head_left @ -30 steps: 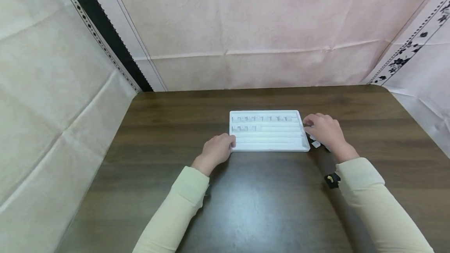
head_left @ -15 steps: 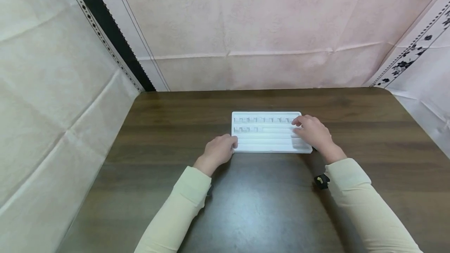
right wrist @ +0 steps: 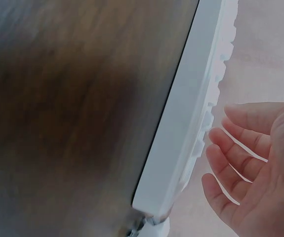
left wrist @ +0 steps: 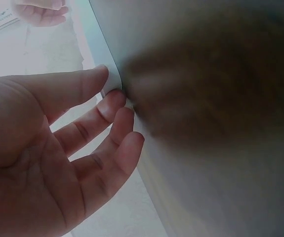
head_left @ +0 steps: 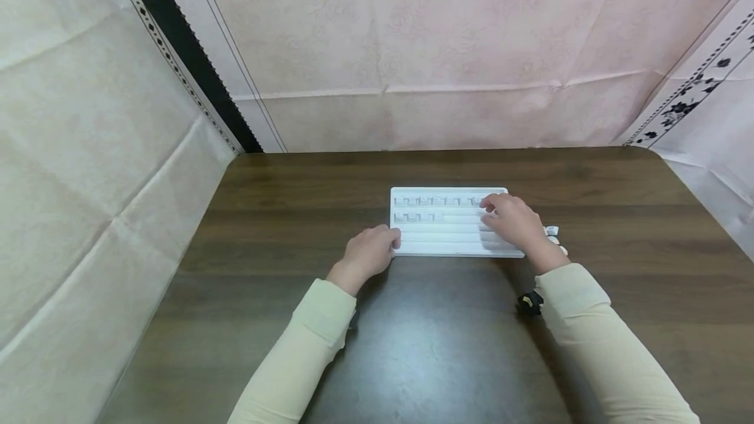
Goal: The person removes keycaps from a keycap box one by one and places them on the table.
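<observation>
Head view: left hand [head_left: 366, 250] at the near left corner of a ridged white tray [head_left: 436, 246], right hand [head_left: 514, 220] over its right end.
The tray lies flat on the wooden table [head_left: 412, 345], glossy, with small pale pieces [head_left: 438, 201] filling the top row and part of the second, the lower rows bare; loose white pieces [head_left: 552, 231] sit just beyond its right edge, probably for easy reach. In the left wrist view, thumb and index finger pinch the tray's corner, seemingly to keep it from sliding. In the right wrist view, the fingers are loosely bent and apart, with nothing seen between them; whether they touch the tray I cannot tell. Its side wall looks smooth and round-cornered, with a toothed line of pieces above the rim.
</observation>
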Demonstrator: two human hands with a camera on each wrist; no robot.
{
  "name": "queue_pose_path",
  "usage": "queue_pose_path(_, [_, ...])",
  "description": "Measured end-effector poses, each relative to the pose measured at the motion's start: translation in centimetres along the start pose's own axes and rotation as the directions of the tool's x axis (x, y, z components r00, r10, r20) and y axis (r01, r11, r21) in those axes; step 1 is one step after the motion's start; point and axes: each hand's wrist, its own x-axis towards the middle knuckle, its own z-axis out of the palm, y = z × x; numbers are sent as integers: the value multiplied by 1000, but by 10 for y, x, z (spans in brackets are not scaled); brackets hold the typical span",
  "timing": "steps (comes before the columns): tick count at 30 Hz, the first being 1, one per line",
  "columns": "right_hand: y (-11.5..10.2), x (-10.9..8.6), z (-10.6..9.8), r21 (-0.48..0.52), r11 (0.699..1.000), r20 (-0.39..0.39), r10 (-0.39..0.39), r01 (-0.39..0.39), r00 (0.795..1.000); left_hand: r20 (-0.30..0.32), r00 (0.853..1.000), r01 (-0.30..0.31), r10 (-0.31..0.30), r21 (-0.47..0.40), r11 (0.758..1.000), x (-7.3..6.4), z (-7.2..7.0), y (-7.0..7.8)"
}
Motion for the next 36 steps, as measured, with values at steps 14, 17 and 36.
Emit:
queue_pose_path(14, [-18,7,8,-26,999,-6,-40,40,999,-14,1000,-1,1,-15,1000,0,1,-1])
queue_pose_path(17, [-22,5,15,-36,998,2,-47,47,999,-5,1000,-3,2,-16,1000,-3,4,-2])
queue_pose_path(36, [-47,11,23,-32,992,-31,-121,120,992,-20,1000,3,-3,-25,1000,-4,2,0])
